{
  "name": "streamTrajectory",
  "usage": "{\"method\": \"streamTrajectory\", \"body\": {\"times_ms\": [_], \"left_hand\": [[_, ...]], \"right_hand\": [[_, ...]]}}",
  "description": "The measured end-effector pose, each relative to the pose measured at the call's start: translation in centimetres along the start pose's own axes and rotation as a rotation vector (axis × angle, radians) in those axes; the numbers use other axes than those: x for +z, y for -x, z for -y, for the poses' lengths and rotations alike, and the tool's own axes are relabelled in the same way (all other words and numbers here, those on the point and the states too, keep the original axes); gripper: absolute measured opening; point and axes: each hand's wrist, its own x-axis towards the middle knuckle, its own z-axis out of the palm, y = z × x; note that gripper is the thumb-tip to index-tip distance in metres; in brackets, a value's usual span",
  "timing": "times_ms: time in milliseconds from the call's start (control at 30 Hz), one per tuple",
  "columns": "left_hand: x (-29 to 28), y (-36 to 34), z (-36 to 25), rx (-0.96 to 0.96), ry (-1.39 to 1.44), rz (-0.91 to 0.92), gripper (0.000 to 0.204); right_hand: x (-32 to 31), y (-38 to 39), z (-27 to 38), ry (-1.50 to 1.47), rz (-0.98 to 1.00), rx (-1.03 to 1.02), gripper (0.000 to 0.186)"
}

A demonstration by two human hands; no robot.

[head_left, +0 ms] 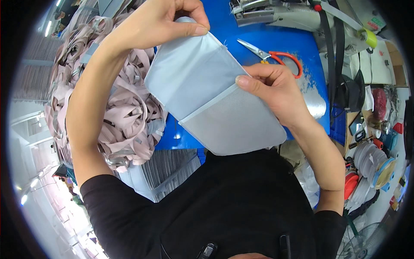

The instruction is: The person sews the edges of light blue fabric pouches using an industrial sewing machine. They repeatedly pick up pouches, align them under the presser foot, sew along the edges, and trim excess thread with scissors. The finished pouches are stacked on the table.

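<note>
A grey-blue fabric panel with rounded corners (189, 73) is held up, tilted, in front of my chest. Its lower part carries a grey mesh pocket (233, 123) with a pale bound edge. My left hand (179, 21) is closed on the panel's top edge, pinching it between thumb and fingers. Along the right edge, where the pocket's binding meets the side, my right hand (274, 88) grips the panel with its thumb on top. Just beyond my right hand, scissors with orange handles (282, 56) lie on the blue tabletop (241, 32), their blades pointing up and left.
A sewing machine (280, 16) stands at the far right of the table. To the left is a big heap of pale pink fabric strips (125, 112). Stacked grey panels (170, 168) sit below the table's near edge. Ribbon spools (371, 162) crowd the right side.
</note>
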Motion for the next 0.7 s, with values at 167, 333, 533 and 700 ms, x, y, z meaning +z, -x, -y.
{"method": "streamTrajectory", "body": {"times_ms": [167,333,533,700], "left_hand": [[-1.9,-4.1,2.7,-0.184,-0.02,0.147,0.016],[-2.0,-6.5,7.2,0.058,0.248,0.082,0.038],[-3.8,-9.5,9.3,0.081,-0.009,0.122,0.041],[-4.2,-10.4,9.3,0.084,-0.039,0.123,0.043]], "right_hand": [[-0.8,-3.1,0.5,-0.074,-0.051,0.021,0.028],[-1.6,-5.9,0.9,-0.111,-0.11,0.07,0.034],[-1.6,-7.8,2.1,-0.151,-0.185,0.121,0.039],[-2.1,-8.4,1.5,-0.177,-0.187,0.117,0.038]]}}
